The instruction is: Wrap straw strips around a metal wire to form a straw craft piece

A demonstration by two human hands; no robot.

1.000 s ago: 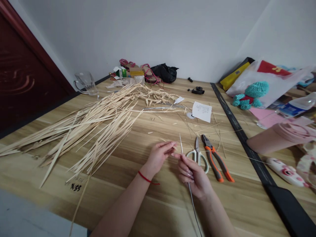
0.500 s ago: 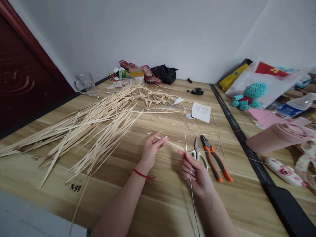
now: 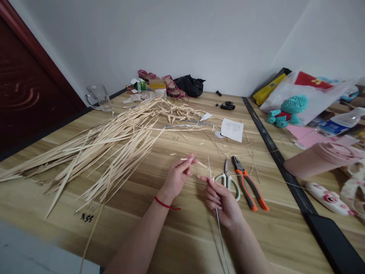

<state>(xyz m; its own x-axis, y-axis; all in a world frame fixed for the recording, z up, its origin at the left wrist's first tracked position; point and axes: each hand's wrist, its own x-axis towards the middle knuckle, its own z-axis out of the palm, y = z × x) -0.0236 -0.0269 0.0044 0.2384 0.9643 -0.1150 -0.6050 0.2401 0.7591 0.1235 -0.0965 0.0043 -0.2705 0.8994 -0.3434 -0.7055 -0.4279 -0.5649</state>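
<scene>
My left hand (image 3: 178, 175), with a red string round its wrist, pinches a short pale strip (image 3: 202, 164) between thumb and fingers. To its right, my right hand (image 3: 221, 198) is closed round a thin metal wire (image 3: 220, 232), whose tip points up and whose lower end runs down toward the bottom edge. A bit of pale strip also shows at the right fingertips. White-handled scissors (image 3: 227, 179) lie just beyond my right hand, beside pliers with orange and grey handles (image 3: 251, 186).
Long pale strips (image 3: 114, 140) cover the table's left side. Behind are a glass mug (image 3: 99, 97), a black bag (image 3: 189, 85) and a paper note (image 3: 232, 130). At the right are a pink roll (image 3: 319, 158) and a turquoise crocheted toy (image 3: 291, 110).
My left hand has moved slightly right and its fingers have drawn closer together on the strip. My right hand has shifted slightly left with the wire, whose tip now leans left.
</scene>
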